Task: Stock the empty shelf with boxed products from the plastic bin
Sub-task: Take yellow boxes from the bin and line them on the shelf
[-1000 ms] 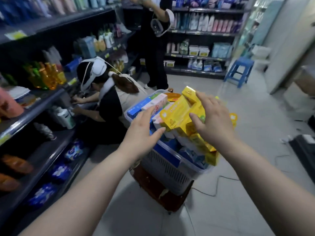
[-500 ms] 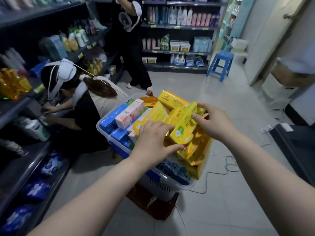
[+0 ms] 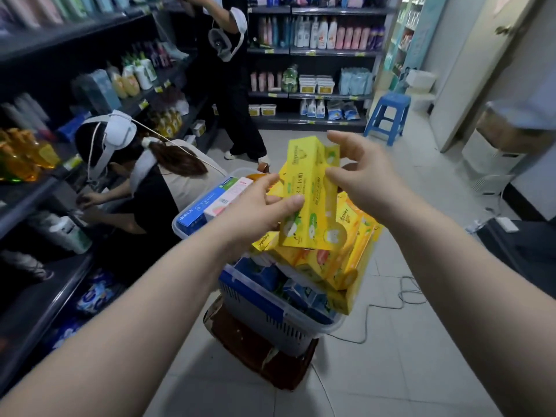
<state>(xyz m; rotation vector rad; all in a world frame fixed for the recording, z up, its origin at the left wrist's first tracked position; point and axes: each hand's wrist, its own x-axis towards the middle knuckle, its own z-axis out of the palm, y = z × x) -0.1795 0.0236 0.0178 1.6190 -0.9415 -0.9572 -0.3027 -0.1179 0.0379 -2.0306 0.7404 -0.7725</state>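
A grey plastic bin [image 3: 270, 320] stands on a brown stool, heaped with yellow, blue and pink boxes. Above it I hold a few long yellow boxes [image 3: 310, 194] upright as a bundle. My left hand [image 3: 258, 206] grips the bundle from the left, thumb across the front. My right hand [image 3: 367, 176] is at the bundle's right edge, fingers spread and only lightly bent, touching the top box. The dark shelf [image 3: 42, 296] runs along my left.
A crouching person [image 3: 144, 188] works at the left shelf right beside the bin. Another person [image 3: 231, 85] stands further back in the aisle. A blue stool [image 3: 388, 115] stands at the far right. A cable [image 3: 391, 305] trails over the tiled floor.
The yellow boxes have been lifted out of the bin and turned upright. My left hand moved onto the bundle and took hold of it; my right hand's fingers have loosened.
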